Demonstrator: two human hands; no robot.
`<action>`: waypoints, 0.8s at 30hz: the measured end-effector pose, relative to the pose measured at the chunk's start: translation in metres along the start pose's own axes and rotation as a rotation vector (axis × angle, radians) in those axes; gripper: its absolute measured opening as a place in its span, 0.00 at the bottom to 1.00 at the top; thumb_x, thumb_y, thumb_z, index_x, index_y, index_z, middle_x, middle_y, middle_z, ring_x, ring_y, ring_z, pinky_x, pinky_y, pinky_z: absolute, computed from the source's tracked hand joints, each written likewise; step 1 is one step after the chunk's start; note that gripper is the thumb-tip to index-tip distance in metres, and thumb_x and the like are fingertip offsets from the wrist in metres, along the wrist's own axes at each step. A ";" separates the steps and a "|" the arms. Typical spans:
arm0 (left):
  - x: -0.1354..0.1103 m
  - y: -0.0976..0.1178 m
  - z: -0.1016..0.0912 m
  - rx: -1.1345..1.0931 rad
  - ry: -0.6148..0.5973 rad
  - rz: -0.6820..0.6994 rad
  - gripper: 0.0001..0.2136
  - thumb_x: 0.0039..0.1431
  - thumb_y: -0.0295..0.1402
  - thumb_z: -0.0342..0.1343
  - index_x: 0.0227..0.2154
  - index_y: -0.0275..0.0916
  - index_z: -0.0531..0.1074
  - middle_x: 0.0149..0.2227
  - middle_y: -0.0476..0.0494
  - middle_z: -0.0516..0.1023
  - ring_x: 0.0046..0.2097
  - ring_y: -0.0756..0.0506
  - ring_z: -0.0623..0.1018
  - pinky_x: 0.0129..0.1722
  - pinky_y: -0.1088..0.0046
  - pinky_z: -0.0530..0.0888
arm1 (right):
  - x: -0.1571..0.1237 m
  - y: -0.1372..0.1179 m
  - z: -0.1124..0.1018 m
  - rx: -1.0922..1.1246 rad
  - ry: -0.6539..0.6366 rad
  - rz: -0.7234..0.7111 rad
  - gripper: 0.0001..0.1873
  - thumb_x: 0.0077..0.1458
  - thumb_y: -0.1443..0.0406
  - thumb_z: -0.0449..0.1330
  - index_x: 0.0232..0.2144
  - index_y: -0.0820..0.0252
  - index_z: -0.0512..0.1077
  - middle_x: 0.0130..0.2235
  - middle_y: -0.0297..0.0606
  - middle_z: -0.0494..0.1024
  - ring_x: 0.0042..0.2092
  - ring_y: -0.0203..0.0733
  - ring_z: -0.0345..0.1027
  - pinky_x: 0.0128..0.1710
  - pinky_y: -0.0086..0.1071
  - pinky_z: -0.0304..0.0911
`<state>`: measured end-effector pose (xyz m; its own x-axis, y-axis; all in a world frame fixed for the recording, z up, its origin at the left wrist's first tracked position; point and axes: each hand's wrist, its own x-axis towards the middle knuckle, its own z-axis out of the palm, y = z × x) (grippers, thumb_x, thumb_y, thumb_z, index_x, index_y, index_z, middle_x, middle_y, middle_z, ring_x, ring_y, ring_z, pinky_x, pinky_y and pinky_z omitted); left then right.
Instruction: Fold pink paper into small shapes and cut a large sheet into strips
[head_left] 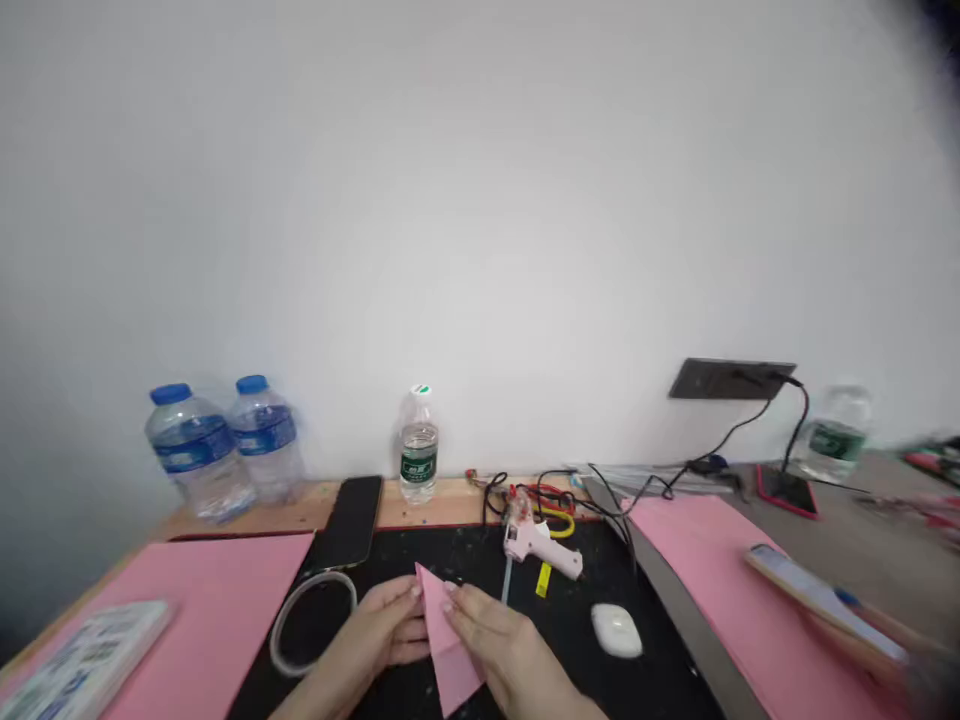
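Both of my hands hold a small folded piece of pink paper (448,650) over a black mat (645,680) at the bottom centre. My left hand (382,630) grips its left side with fingers curled. My right hand (491,630) pinches its upper right edge with thumb and fingers. A pink glue gun (536,542) lies just beyond the hands on the mat, with a small yellow piece (543,579) beside it.
A roll of clear tape (311,620), a dark phone (351,520) and a white case (616,630) lie near. Pink sheets (202,590) (720,580) flank the mat. Water bottles (199,450) (418,445) stand by the wall. Tangled cables (600,495) run to a wall socket (731,380).
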<state>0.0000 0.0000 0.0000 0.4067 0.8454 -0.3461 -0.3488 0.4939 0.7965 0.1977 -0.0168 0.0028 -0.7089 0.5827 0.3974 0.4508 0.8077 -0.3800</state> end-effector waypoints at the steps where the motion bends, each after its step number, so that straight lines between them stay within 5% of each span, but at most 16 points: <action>1: 0.000 0.000 0.001 -0.022 0.024 -0.006 0.14 0.49 0.39 0.58 0.34 0.34 0.69 0.31 0.38 0.81 0.33 0.41 0.80 0.36 0.66 0.73 | 0.000 0.000 -0.001 0.009 0.008 -0.006 0.22 0.58 0.73 0.46 0.55 0.67 0.58 0.56 0.47 0.62 0.58 0.40 0.53 0.57 0.34 0.50; 24: -0.008 0.003 0.012 0.142 0.012 0.083 0.20 0.43 0.46 0.61 0.34 0.34 0.74 0.33 0.39 0.80 0.35 0.42 0.79 0.39 0.63 0.73 | 0.000 -0.004 0.000 -0.010 -0.068 0.050 0.25 0.56 0.75 0.46 0.56 0.61 0.57 0.58 0.42 0.59 0.59 0.43 0.49 0.57 0.36 0.51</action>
<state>0.0059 -0.0079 0.0115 0.3709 0.8851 -0.2811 -0.2579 0.3890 0.8844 0.1960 -0.0202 0.0044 -0.7201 0.6153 0.3206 0.4918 0.7786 -0.3897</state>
